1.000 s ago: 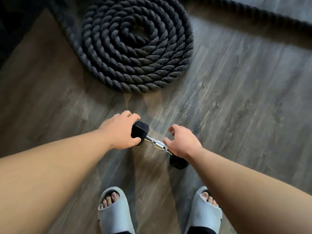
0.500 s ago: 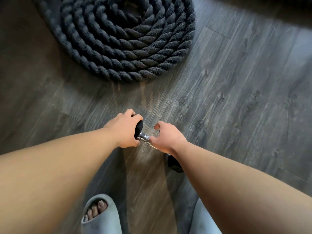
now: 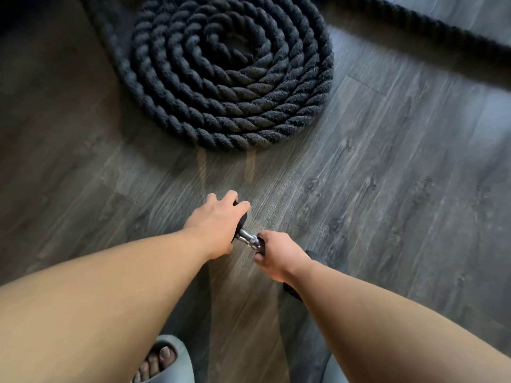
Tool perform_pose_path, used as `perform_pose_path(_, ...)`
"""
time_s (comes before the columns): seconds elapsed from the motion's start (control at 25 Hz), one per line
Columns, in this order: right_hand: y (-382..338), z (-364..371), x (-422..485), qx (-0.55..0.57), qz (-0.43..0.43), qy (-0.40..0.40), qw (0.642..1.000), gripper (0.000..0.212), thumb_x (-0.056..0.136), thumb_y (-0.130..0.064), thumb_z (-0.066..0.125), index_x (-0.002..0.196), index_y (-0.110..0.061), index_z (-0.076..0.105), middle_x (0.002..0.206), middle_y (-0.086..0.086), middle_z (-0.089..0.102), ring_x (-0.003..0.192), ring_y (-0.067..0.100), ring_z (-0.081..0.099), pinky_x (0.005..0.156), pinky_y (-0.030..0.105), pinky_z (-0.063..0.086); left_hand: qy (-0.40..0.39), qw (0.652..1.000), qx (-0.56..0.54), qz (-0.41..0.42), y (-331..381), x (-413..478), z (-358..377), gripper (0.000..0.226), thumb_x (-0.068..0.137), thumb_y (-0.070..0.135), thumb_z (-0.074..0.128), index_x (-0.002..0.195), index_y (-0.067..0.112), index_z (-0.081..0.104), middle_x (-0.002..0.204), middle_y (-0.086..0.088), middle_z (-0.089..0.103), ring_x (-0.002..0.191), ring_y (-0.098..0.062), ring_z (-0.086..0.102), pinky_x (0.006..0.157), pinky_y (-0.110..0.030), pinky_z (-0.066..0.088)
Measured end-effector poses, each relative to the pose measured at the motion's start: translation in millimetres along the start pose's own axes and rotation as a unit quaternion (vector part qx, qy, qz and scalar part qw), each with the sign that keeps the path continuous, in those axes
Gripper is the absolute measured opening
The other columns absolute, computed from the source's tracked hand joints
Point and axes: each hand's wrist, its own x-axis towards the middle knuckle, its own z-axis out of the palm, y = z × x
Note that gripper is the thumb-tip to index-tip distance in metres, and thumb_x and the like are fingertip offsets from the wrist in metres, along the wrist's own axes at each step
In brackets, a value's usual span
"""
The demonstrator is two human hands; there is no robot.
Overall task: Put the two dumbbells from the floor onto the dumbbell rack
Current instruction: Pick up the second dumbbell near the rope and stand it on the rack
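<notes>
One dumbbell (image 3: 248,238) with black hex heads and a knurled chrome handle lies low over the wooden floor in front of my feet. My left hand (image 3: 217,226) is clasped over its far black head. My right hand (image 3: 278,255) is closed around the chrome handle, and the near black head pokes out under my right wrist. Only a short piece of handle shows between the two hands. A second dumbbell and the rack are out of view.
A thick black battle rope (image 3: 229,76) lies coiled on the grey wood floor (image 3: 387,189) just beyond the hands, with one strand running off to the upper right. My grey slide sandals (image 3: 166,360) are at the bottom edge.
My right hand has gone from open fingers above the handle to a closed grip around it. My left hand has stayed on the far head. The view shifted slightly.
</notes>
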Motion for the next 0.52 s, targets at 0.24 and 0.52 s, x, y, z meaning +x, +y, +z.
perform_pose_path(0.24, -68.9, -80.5, -39.7, 0.043, -0.033, 0.063, 0.997, 0.01, 0.091, -0.012, 0.06, 0.088, -0.013, 0.051, 0.077, 0.003, 0.052, 0.069, 0.024, 0.049, 0.062, 0.031, 0.039, 0.048, 0.998, 0.027, 0.008, -18.0, -42.5, -119.4, 0.076, 0.074, 0.03, 0.085, 0.135, 0.032, 0.041, 0.133, 0.003, 0.037, 0.104, -0.027, 0.04, 0.07, -0.041, 0.048)
perform_pose_path(0.52, -209.3, -216.9, -123.1, 0.058, -0.099, 0.13, 0.985, 0.023, 0.087, -0.015, 0.065, 0.075, -0.02, 0.047, 0.069, -0.004, 0.05, 0.06, 0.017, 0.045, 0.061, 0.032, 0.038, 0.101, 0.992, 0.076, -0.012, -52.3, -143.3, -328.5, 0.088, 0.077, 0.037, 0.083, 0.149, 0.035, 0.034, 0.144, 0.004, 0.035, 0.12, -0.029, 0.042, 0.086, -0.044, 0.054)
